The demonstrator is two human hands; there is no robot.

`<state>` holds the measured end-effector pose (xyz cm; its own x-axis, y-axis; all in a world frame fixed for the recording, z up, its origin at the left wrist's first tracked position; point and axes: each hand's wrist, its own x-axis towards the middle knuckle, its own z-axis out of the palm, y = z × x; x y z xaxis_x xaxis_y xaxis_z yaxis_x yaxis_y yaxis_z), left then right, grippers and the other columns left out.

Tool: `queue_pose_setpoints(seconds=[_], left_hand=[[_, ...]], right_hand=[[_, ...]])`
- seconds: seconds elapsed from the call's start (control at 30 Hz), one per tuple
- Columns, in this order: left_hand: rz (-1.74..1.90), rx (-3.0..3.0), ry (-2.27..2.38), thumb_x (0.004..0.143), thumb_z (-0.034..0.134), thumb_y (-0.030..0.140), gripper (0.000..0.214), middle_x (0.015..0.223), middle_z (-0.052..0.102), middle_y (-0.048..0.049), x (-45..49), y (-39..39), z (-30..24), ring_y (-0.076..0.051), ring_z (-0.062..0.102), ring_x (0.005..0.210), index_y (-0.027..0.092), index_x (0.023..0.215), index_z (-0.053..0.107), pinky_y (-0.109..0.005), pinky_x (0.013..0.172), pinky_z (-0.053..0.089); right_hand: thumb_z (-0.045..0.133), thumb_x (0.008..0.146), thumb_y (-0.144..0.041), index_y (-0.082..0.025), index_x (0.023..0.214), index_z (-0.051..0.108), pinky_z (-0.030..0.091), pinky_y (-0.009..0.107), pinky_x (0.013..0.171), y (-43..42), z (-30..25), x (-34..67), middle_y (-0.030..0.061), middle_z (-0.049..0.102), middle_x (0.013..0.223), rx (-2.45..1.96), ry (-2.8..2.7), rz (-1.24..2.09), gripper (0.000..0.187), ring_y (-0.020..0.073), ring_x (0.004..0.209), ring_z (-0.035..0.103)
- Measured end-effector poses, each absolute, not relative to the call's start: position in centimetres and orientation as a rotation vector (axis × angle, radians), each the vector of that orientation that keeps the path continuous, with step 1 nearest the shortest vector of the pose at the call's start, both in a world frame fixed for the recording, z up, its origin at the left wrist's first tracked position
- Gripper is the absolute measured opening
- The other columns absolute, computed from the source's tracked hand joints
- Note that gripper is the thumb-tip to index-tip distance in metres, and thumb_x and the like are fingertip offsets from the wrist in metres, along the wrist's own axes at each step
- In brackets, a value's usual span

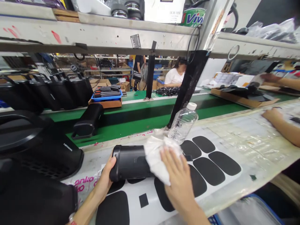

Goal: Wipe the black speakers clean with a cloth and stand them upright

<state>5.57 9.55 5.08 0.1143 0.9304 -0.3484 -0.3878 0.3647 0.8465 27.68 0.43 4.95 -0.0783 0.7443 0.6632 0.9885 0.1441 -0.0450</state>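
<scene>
Tabletop's (248, 134) near edge slants up rightward; open room lies right of the flat black pads (209, 172), while a black housing (58, 156) crowds the left. Black cylinder (132, 162) sits over some pads, clear bottle (184, 123) just beyond the white cloth (154, 153). Your left hand (105, 178) grasps the cylinder's left end. Your right hand (177, 168) lies on the cloth, fingers nearly straight; cannot tell whether it clasps. Cylinder's right end: hidden.
</scene>
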Motion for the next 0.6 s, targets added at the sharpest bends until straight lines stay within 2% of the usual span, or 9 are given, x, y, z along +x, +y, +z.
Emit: queue_pose_setpoints(seconds=[0.07,0.1,0.13,0.2,0.3,0.43,0.53,0.6], left_hand=[[1.092,0.665,1.037,0.081,0.064,0.043,0.040,0.126,0.068,-0.0022,5.6,9.6,5.2,-0.025,0.047,0.134,0.022,0.115,0.069,-0.038,0.117,0.030],[1.097,0.664,1.035,0.081,0.064,0.042,0.040,0.127,0.067,-0.0022,5.7,9.5,5.2,-0.025,0.047,0.134,0.022,0.115,0.069,-0.038,0.117,0.029],[1.102,0.664,1.029,0.081,0.064,0.043,0.040,0.127,0.068,-0.0023,5.7,9.5,5.2,-0.025,0.047,0.134,0.022,0.114,0.069,-0.037,0.117,0.029],[1.111,0.674,1.009,0.079,0.066,0.046,0.043,0.124,0.069,-0.0028,5.8,9.5,5.2,-0.026,0.048,0.134,0.022,0.114,0.070,-0.037,0.117,0.030],[1.125,0.698,0.975,0.075,0.069,0.050,0.050,0.118,0.072,-0.0033,5.7,9.4,4.6,-0.028,0.049,0.132,0.022,0.116,0.069,-0.037,0.117,0.030],[1.128,0.683,0.922,0.066,0.075,0.049,0.058,0.114,0.074,-0.0041,5.0,9.5,3.1,-0.032,0.054,0.127,0.021,0.116,0.069,-0.042,0.113,0.037],[1.112,0.616,0.933,0.056,0.079,0.051,0.059,0.100,0.078,-0.0041,4.3,9.8,2.0,-0.036,0.058,0.121,0.021,0.107,0.074,-0.045,0.107,0.045],[1.135,0.590,0.944,0.050,0.079,0.057,0.064,0.092,0.079,-0.0044,4.2,9.8,1.7,-0.038,0.059,0.119,0.021,0.102,0.075,-0.047,0.105,0.047]], right_hand=[[0.037,0.076,-0.006,-0.019,0.142,0.047,0.016,0.051,0.115,0.1,5.6,31.2,0.0063,0.052,0.143,-1.789,-1.675,-0.451,0.068,0.0272,0.137,0.040],[0.040,0.077,-0.011,-0.020,0.132,0.058,0.020,0.052,0.113,0.0,5.8,33.0,0.0067,0.058,0.136,-1.838,-1.519,-0.322,0.059,0.0291,0.132,0.046],[0.044,0.077,-0.017,-0.020,0.120,0.067,0.027,0.053,0.110,-0.2,6.0,34.6,0.0078,0.065,0.126,-1.869,-1.333,-0.170,0.049,0.0317,0.125,0.052],[0.051,0.075,-0.031,-0.019,0.096,0.075,0.042,0.053,0.094,-0.3,6.0,36.8,0.0108,0.074,0.102,-1.865,-0.943,0.091,0.034,0.0361,0.105,0.062],[0.054,0.071,-0.044,-0.018,0.076,0.073,0.051,0.045,0.071,0.3,5.2,37.2,0.0097,0.073,0.076,-1.730,-0.654,0.252,0.033,0.0322,0.079,0.066],[0.045,0.073,-0.041,-0.020,0.063,0.065,0.052,0.035,0.065,2.2,5.2,34.4,0.0048,0.068,0.065,-1.518,-0.659,0.224,0.031,0.0227,0.065,0.064],[0.045,0.069,-0.035,-0.022,0.052,0.058,0.050,0.035,0.061,3.1,7.3,33.5,0.0047,0.061,0.055,-1.432,-0.693,0.139,0.025,0.0223,0.058,0.059],[0.048,0.065,-0.033,-0.023,0.050,0.056,0.049,0.038,0.064,3.4,9.6,33.7,0.0054,0.058,0.055,-1.387,-0.730,0.061,0.020,0.0246,0.062,0.060]])
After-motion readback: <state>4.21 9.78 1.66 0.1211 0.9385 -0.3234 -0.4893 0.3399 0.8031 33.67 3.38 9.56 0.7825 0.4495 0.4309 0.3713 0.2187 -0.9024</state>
